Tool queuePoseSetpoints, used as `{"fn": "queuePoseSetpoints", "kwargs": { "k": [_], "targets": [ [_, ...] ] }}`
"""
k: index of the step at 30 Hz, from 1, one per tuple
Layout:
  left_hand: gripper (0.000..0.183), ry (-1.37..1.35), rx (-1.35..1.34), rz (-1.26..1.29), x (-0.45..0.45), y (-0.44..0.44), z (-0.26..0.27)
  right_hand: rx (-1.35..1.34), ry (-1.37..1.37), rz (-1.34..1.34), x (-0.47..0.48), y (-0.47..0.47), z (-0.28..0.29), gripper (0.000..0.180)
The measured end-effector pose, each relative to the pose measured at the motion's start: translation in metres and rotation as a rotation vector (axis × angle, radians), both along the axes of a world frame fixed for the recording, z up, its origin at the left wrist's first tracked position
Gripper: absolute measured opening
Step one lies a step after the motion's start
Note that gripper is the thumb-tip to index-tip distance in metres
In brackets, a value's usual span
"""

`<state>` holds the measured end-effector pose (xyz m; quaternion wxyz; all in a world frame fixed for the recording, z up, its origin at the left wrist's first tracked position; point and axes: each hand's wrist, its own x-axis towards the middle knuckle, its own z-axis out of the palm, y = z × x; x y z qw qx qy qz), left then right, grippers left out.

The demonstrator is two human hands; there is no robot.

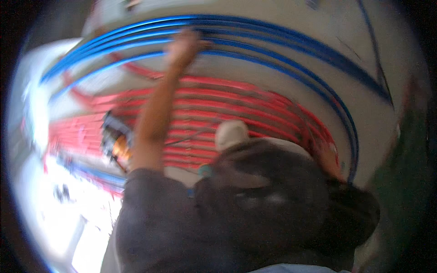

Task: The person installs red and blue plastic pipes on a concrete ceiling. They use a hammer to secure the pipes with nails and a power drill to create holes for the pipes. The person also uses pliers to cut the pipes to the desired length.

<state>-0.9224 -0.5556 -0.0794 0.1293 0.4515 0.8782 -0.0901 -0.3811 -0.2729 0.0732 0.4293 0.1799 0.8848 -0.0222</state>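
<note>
My left hand is at a bundle of blue plastic tubing, with the arm stretched away from my body. Its fingers look closed around at least one tube, though blur hides which. My right hand lies low on the right, at the outer bend of the red plastic tubing. What those fingers hold is too blurred to tell. The red tubing runs in several roughly parallel, curved lines beneath my left arm. The blue tubes arc beyond it and bend down on the right.
A dark object with orange parts, too blurred to name, sits left of my forearm. A pale rounded shape, perhaps a shoe, lies beyond my dark shirt. Grey floor borders the tubing. Glare washes out the lower left.
</note>
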Motion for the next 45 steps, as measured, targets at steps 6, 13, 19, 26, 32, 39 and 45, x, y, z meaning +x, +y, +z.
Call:
{"fn": "queuePoseSetpoints", "kwargs": {
  "k": [6, 13, 19, 26, 32, 39, 45],
  "targets": [
    [0.052, 0.213, 0.402, 0.032, -0.009, -0.001, 0.022, -0.700, 0.038, -0.996, 0.035, -0.012, 0.051, 0.032],
    [0.050, 0.153, 0.248, 0.046, 0.003, 0.022, 0.021, -1.226, 0.134, -0.664, -0.058, -0.083, 0.071, 0.030],
    [0.055, 0.064, 0.176, 0.113, -0.001, 0.020, 0.029, -0.823, 0.521, -0.291, -0.180, -0.079, 0.046, 0.023],
    [0.055, 0.095, 0.301, 0.140, -0.004, 0.006, 0.027, -0.347, 0.423, 0.207, -0.207, -0.047, -0.054, 0.032],
    [0.054, 0.035, 0.281, 0.136, -0.002, 0.011, 0.030, -0.403, 0.393, 0.327, -0.194, -0.031, -0.067, 0.024],
    [0.053, 0.066, 0.293, 0.150, 0.000, 0.004, 0.029, -0.611, 0.697, 0.103, -0.293, -0.040, -0.060, 0.033],
    [0.055, 0.022, 0.314, 0.165, 0.000, 0.017, 0.034, -0.426, 0.920, 0.401, -0.391, -0.055, -0.092, 0.035]
  ]
}}
